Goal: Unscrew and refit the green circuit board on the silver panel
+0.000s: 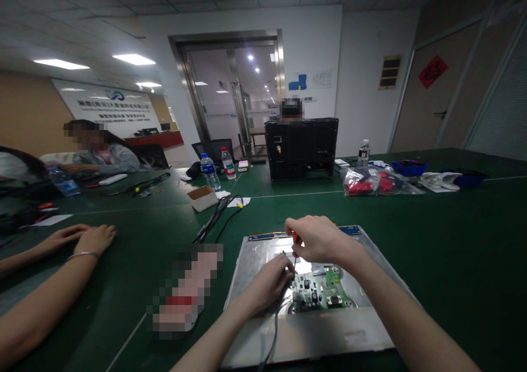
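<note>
On the green tabletop [432, 240], the right hand [319, 239] is closed around a red-handled screwdriver [296, 247], tip down beside the green circuit board [320, 290] on the grey metal panel [251, 262]; the left hand [269, 280], fingers curled, rests against the board's edge.

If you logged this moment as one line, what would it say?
right hand: grips red-handled screwdriver, tip down | left hand: beside green circuit board | base: metal panel | surface: green table

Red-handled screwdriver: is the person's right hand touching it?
Touching. In the head view the right hand is closed around the red-handled screwdriver, with the red handle showing between its fingers above the grey metal panel.
</note>
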Available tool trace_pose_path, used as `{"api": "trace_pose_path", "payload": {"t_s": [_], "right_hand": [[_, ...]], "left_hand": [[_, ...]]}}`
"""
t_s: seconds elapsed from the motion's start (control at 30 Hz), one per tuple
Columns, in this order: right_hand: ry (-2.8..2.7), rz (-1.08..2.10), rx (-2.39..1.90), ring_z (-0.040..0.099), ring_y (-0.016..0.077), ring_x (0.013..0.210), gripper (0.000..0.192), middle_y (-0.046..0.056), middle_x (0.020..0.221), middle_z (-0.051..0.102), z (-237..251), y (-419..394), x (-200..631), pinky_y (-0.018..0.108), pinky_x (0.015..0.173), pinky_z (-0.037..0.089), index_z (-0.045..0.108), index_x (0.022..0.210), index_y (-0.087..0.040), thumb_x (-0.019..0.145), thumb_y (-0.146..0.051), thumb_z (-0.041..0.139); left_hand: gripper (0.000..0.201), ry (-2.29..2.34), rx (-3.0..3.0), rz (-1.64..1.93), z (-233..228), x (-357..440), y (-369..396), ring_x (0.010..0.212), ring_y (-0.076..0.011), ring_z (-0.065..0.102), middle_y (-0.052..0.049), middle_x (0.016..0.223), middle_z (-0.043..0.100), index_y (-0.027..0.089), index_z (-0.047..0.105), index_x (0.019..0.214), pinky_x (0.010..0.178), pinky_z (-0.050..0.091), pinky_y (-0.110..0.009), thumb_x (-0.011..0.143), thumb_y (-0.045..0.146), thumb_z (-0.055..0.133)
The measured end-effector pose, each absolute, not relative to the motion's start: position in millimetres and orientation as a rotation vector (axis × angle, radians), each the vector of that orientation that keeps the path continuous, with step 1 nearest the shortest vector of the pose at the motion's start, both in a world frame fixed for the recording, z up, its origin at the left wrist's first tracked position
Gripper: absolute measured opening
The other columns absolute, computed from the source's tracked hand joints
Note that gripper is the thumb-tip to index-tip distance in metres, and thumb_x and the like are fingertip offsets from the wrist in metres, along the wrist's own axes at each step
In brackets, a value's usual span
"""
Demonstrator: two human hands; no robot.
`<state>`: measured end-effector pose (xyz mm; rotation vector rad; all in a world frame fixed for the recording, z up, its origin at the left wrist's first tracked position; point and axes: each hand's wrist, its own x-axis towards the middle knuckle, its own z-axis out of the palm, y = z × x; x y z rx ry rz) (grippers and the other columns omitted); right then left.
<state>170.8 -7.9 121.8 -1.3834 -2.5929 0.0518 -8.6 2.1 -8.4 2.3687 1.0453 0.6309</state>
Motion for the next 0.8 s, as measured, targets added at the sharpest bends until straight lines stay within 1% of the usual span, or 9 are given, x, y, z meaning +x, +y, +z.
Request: {"api": "trace_pose_path", "payload": {"t_s": [0.17,0.33,0.47,0.57,0.63,0.7,0.8], "right_hand": [[-2.587,0.020,-1.399,0.062,0.0203,0.079,0.024,0.003,0.090,0.069,120.6,-7.8,169.5,0.027,0.053,0.024,0.055,0.100,-0.023,0.076,-0.027,0.056],[-2.583,0.043,-1.410,0.063,0.0203,0.081,0.022,0.002,0.090,0.069,120.7,-7.6,168.1,0.028,0.055,0.026,0.054,0.100,-0.023,0.078,-0.029,0.056],[-2.600,0.079,-1.340,0.062,0.0203,0.083,0.028,0.003,0.094,0.068,121.1,-9.2,169.5,0.027,0.055,0.026,0.053,0.102,-0.023,0.074,-0.024,0.057],[-2.595,0.050,-1.342,0.062,0.0201,0.081,0.026,0.003,0.091,0.068,119.9,-8.8,169.1,0.027,0.054,0.026,0.053,0.102,-0.023,0.076,-0.023,0.056],[-2.578,-0.006,-1.382,0.062,0.0204,0.078,0.023,0.003,0.088,0.068,119.0,-7.2,167.7,0.028,0.053,0.025,0.053,0.100,-0.023,0.077,-0.027,0.056],[-2.557,-0.066,-1.446,0.062,0.0210,0.075,0.022,0.003,0.084,0.068,118.7,-5.4,166.2,0.028,0.053,0.025,0.054,0.098,-0.023,0.080,-0.034,0.056],[-2.554,-0.094,-1.510,0.063,0.0218,0.075,0.027,0.004,0.083,0.068,120.1,-4.9,165.8,0.028,0.054,0.027,0.055,0.095,-0.023,0.081,-0.046,0.056]], "left_hand": [[0.013,1.057,2.362,0.622,-9.2,-8.6,2.2,0.080,-0.0181,0.051,-0.003,0.087,0.058,0.019,0.053,0.084,0.073,0.041,-0.028,0.081,0.009,0.045],[0.012,1.060,2.354,0.613,-10.6,-9.8,2.8,0.081,-0.0184,0.052,-0.004,0.088,0.058,0.018,0.053,0.086,0.074,0.041,-0.029,0.081,0.010,0.045],[0.014,1.022,2.351,0.626,-9.1,-10.2,3.2,0.084,-0.0193,0.052,-0.006,0.093,0.059,0.018,0.054,0.089,0.075,0.041,-0.029,0.081,0.009,0.046],[0.012,1.041,2.339,0.607,-6.8,-10.1,2.7,0.085,-0.0194,0.052,-0.005,0.092,0.059,0.018,0.054,0.086,0.075,0.041,-0.029,0.082,0.010,0.046],[0.011,1.062,2.331,0.593,-5.4,-10.1,1.8,0.084,-0.0191,0.052,-0.004,0.089,0.059,0.018,0.053,0.084,0.074,0.041,-0.028,0.082,0.010,0.046],[0.011,1.075,2.326,0.589,-4.3,-10.3,0.6,0.083,-0.0189,0.052,-0.004,0.088,0.059,0.018,0.053,0.084,0.074,0.041,-0.028,0.081,0.010,0.046],[0.011,1.078,2.320,0.594,-3.2,-10.9,-0.6,0.083,-0.0188,0.053,-0.004,0.088,0.059,0.018,0.053,0.083,0.075,0.041,-0.028,0.081,0.009,0.046]]}}
